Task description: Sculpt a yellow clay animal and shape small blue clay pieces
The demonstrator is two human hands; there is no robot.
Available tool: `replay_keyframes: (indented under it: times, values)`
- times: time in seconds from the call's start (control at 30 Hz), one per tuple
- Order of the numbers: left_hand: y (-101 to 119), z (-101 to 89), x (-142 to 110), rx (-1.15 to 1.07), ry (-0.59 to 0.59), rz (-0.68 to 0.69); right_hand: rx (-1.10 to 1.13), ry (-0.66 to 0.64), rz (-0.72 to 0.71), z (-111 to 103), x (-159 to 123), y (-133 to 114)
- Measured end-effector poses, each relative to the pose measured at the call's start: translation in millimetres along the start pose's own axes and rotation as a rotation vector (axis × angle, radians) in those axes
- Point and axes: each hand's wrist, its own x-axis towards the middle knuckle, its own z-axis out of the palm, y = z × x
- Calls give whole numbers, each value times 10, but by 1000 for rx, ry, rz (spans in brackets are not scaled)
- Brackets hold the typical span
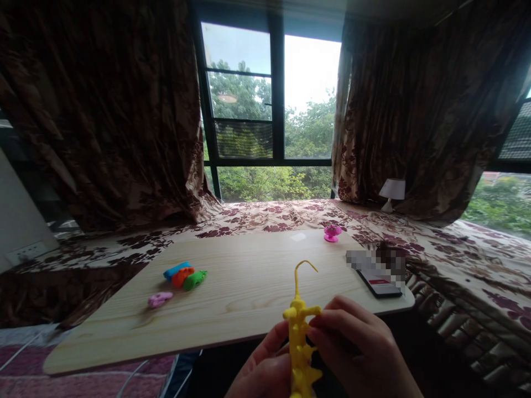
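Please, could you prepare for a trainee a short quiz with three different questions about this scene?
1. What colour is the bumpy toy that the left hand and the right hand hold?
2. True or false: the white lamp stands on the table.
3. Fill in: between the blue toy and the green toy lies an ____ toy.

Key:
1. Yellow.
2. False; the white lamp stands on the patterned cloth.
3. Orange.
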Motion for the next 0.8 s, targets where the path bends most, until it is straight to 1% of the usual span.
replay_keyframes:
  times: [0.13, 0.2, 0.3, 0.4, 0.5, 0.6, 0.8]
  values:
    - [-26, -76, 27, -26, 62, -15, 47, -8, 21, -32, 15, -24]
    - [-17, -85, 29, -21, 85, -28, 82, -26, 28, -52, 8, -29]
    - [5, -50, 14, -14, 97, -26, 137, -61, -23, -63, -13, -26]
    - [13, -5, -11, -6, 90, -31, 164, -60, -72, -49, -27, -17]
    - [5, -1, -27, 6, 52, -28, 153, -54, -86, -36, -22, -13]
    - [-12, -25, -29, -23, 29, -16, 124, -66, -125, -37, -9, -20]
    - [-35, -35, -9, -89, 32, -32, 26, -44, -215, -49, 11, -35]
